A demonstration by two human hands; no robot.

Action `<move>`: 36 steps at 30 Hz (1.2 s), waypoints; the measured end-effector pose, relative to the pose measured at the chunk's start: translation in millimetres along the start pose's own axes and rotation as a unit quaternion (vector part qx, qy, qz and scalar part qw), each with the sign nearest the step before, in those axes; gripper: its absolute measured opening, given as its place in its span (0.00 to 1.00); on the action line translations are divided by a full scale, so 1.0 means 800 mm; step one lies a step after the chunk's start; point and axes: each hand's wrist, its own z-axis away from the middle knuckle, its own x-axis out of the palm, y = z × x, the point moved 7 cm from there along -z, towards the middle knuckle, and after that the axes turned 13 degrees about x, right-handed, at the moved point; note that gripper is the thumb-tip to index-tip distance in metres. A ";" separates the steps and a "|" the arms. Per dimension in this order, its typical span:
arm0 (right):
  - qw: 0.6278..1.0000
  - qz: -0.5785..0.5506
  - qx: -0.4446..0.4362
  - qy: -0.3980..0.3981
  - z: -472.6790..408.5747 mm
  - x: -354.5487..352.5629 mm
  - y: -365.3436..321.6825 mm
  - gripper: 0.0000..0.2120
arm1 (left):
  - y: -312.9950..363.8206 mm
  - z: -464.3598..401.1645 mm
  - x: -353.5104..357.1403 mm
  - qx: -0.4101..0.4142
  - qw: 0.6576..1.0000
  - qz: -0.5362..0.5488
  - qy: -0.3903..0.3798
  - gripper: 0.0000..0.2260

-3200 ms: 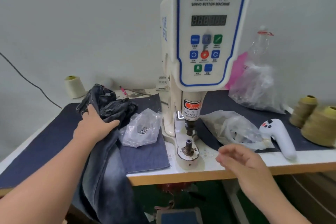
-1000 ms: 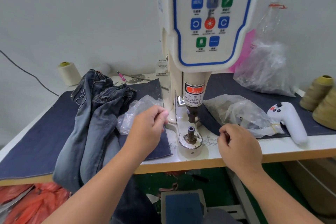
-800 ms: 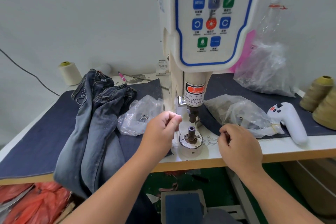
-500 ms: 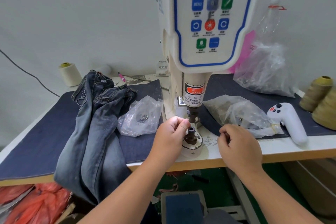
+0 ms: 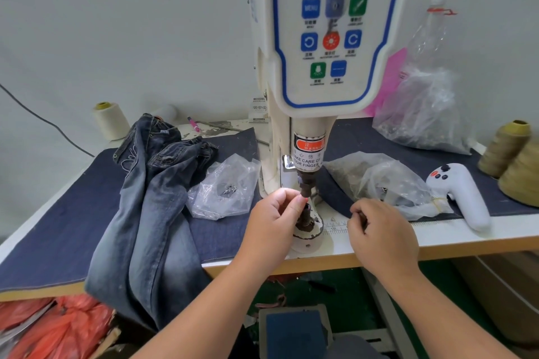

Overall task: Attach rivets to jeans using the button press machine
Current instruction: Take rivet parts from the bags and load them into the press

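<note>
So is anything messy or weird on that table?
A bit messy. The jeans lie crumpled and hang off the table's front edge, not under the machine. The round base below the press looks chipped and worn.

The left hand (image 5: 272, 220) fills the narrow gap between the dark upper punch (image 5: 304, 183) and lower die post (image 5: 306, 214). A crumpled clear plastic bag (image 5: 226, 188) crowds the left approach; another bag (image 5: 379, 181) and the right hand (image 5: 379, 232) block the right.

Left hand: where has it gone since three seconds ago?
The left hand left the jeans, passed the small plastic bag and now pinches at the machine's lower die. The right hand settled on the table edge. Jeans and bag stayed put.
</note>
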 end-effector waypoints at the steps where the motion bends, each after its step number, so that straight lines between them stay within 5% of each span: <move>1: 1.000 0.000 0.000 -0.001 0.000 0.000 0.000 0.03 | -0.001 0.001 -0.002 -0.002 1.000 0.001 -0.005 0.07; 16: 1.000 0.000 -0.002 0.001 0.000 0.001 0.000 0.03 | 0.005 0.001 -0.009 -0.008 0.999 0.043 0.007 0.12; 28: 1.000 -0.001 -0.003 0.003 0.000 0.000 0.000 0.03 | -0.001 -0.001 -0.006 -0.090 0.989 0.099 -0.060 0.11; 36: 1.000 0.001 -0.003 0.002 0.000 0.000 0.000 0.04 | -0.012 -0.004 -0.008 -0.140 0.986 0.087 -0.038 0.07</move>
